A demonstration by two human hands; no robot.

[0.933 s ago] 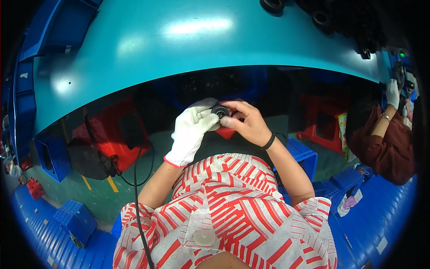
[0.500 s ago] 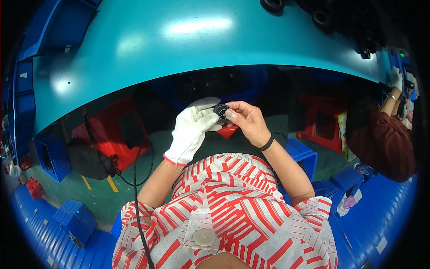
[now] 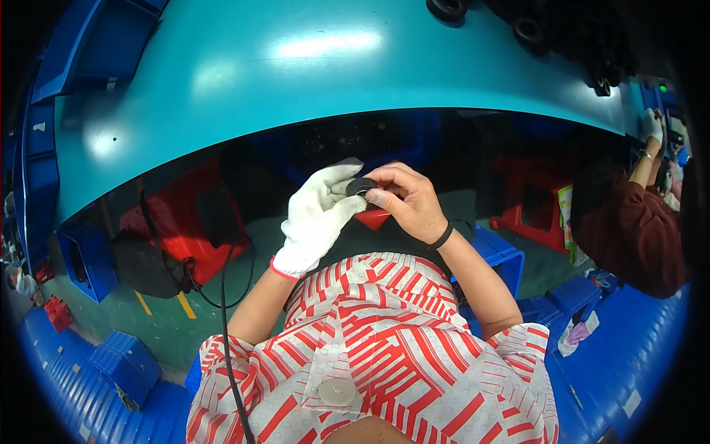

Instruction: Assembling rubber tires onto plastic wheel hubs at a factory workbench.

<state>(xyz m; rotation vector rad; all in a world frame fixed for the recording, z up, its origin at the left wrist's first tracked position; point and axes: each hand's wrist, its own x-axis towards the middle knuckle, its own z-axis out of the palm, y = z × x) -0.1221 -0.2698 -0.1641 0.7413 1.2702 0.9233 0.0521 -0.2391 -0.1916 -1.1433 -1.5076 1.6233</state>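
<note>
Between my two hands, above my lap, is a small black toy wheel point(image 3: 360, 186) with a ribbed rim, tilted so its tread shows. My left hand point(image 3: 316, 209), in a white knit glove with a red cuff, has its thumb and fingers closed on the wheel's left side. Bare, with a black band at the wrist, my right hand point(image 3: 411, 198) pinches the wheel's right side between thumb and fingers. Part of the wheel is hidden by the fingertips.
A turquoise table point(image 3: 244, 96) curves ahead, with black tires point(image 3: 529, 31) heaped at far right. Beneath its edge is a dark blue bin point(image 3: 414, 137) with small black parts. Red stools point(image 3: 529, 200) stand either side. At right is a person in a maroon sleeve point(image 3: 640, 229).
The wheel has turned from showing its spoked face to showing its tread. My fingers have shifted around it. At far right, the other person's gloved hand has moved slightly.
</note>
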